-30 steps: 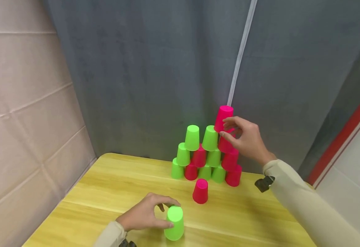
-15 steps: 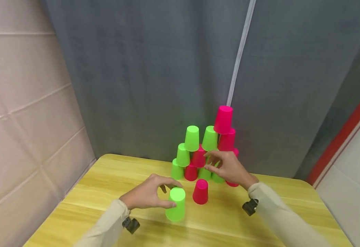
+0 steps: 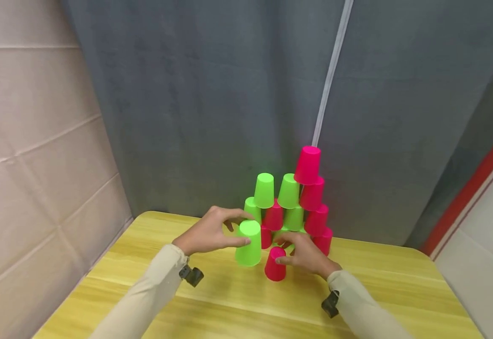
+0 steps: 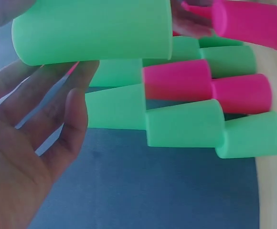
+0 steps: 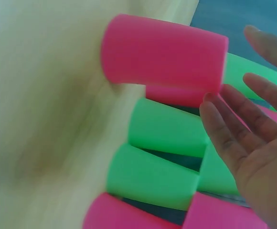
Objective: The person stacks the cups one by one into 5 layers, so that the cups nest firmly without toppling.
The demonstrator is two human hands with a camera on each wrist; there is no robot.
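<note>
Surface: a yellow wood-grain surface (image 3: 153,282) carried everything; both beige sleeves reached over its near part.
Right hand: the right hand (image 3: 303,254) sat low at the lone pink cup (image 3: 275,264), fingers (image 3: 286,241) reaching over the cup's top and thumb at its right side. In the right wrist view the fingers (image 5: 224,129) were spread and nearly straight, their tips at the cup's closed end (image 5: 162,53); a firm grip could not be told.
Lone pink cup: upside down on the surface, just in front of the pyramid and just right of the green cup.
Left hand: the left hand (image 3: 208,234) held the green cup (image 3: 249,244), fingers curled around its upper part, thumb on the near side. In the left wrist view the cup (image 4: 93,31) lay against the fingers (image 4: 47,100).
Green cup: upside down, in front of the pyramid's left edge; whether it was lifted or resting on the surface could not be told.
Cup pyramid: green and pink cups stacked upside down (image 3: 290,214) near the far edge of the surface, green mostly at the left and middle, pink up the right side.
Top cup: a pink cup (image 3: 307,165) was highest, at the right end, beside two green cups one row lower (image 3: 264,190).
Backdrop: a grey curtain (image 3: 212,94) hung behind, with a pale padded wall (image 3: 30,141) at the left.
</note>
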